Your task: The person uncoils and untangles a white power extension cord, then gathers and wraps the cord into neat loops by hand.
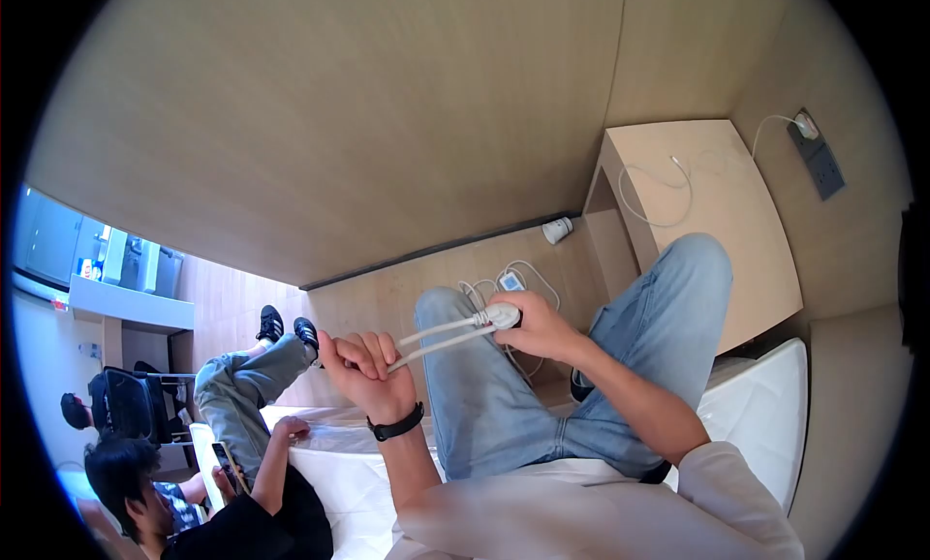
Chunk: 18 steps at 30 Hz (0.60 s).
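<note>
A white cable [441,339] stretches in two strands between my hands, above my bent left knee. The fingers of my left hand [363,366], which has a black band at the wrist, are curled around the cable at its left end. My right hand [531,327] is closed on the white plug [500,316] and the cable beside it, between my knees. Part of the plug is hidden by my fingers. More white cord lies looped on the floor below, by a white block with a blue face [511,282].
A wooden bedside cabinet [717,192] bears a thin white cord. A wall socket [819,158] holds a white charger. Near the wood panel stands a small white object [557,231]. At left, a person [262,516] holds a phone on the white mattress [358,482].
</note>
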Each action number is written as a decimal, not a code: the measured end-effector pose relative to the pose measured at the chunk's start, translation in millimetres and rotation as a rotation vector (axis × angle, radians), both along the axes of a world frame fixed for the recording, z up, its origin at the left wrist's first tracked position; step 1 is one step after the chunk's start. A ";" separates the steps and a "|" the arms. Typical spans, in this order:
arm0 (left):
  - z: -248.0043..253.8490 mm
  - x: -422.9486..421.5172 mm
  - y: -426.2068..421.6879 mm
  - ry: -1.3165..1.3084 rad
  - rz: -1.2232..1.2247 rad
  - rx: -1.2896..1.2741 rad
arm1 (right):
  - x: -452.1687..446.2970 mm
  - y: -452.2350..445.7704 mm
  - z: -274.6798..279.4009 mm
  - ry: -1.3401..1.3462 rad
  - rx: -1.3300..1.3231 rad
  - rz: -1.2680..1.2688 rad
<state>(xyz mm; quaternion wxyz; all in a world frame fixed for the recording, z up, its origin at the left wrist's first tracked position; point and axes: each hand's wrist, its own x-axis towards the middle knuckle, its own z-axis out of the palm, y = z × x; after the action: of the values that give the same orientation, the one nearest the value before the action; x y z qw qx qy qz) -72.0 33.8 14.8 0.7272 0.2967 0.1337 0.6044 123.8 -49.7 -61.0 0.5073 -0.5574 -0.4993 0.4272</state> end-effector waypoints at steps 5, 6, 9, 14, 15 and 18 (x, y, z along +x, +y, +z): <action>-9.2 1.4 -11.3 0.485 0.277 -0.139 | 3.2 2.4 -5.1 0.021 0.032 -0.201; -12.6 -0.2 -13.7 0.486 0.276 -0.140 | 6.0 3.5 -4.9 0.022 0.031 -0.202; -20.0 -10.9 -21.6 0.967 0.213 0.075 | 12.5 3.0 -3.0 0.059 -0.013 -0.162; -10.3 -23.3 -20.5 1.327 -0.027 0.419 | 10.4 0.8 1.6 -0.069 -0.052 -0.099; -2.8 -22.4 -21.3 1.328 -0.023 0.416 | 10.2 1.6 -1.2 -0.069 -0.052 -0.094; 10.8 -15.2 -31.2 1.877 0.166 0.932 | 9.3 1.4 -4.2 0.072 -0.005 -0.077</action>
<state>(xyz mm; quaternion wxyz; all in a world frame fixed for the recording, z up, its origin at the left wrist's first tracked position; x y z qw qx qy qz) -87.1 2.7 25.6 0.1020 0.8864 0.4176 0.1717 133.1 -48.3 -65.3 0.5396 -0.5620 -0.4577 0.4284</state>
